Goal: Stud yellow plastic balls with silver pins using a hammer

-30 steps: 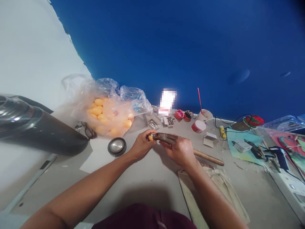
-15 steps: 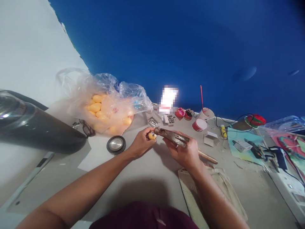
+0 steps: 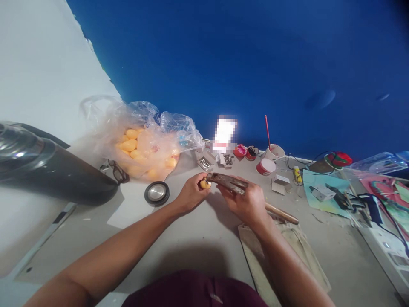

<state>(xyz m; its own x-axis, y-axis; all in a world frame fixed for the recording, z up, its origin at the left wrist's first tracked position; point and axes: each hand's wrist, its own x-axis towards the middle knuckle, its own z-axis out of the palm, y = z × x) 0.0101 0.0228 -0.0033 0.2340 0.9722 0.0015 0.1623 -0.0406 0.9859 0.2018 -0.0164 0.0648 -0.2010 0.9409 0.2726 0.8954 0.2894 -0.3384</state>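
Observation:
Between the fingers of my left hand [image 3: 191, 196] is a small yellow egg-shaped piece [image 3: 205, 185] with shiny metal bits on its upper side. My right hand [image 3: 249, 203] is wrapped round a hammer [image 3: 227, 182], close to its worn metal head. The hammer's wooden handle sticks out to the right, past the wrist. Its striking end sits right at the top of the yellow piece; whether they touch, I cannot tell. Beyond my hands are two small open boxes, the left box [image 3: 203, 163] and the right box [image 3: 227, 160], with shiny metal pieces inside.
A clear plastic bag [image 3: 150, 147] of yellow egg-shaped pieces stands at the back left. Before it lies a round black-rimmed lid [image 3: 156, 193]. A dark cylinder [image 3: 57, 170] fills the left side. Folded cloth [image 3: 271, 247] lies under my right forearm. Cups, a glue stick [image 3: 297, 175] and cables are at right.
The hammer's striking end has shifted slightly over the yellow piece, and its handle reaches a little farther right. The view has moved slightly. Both hands keep their hold.

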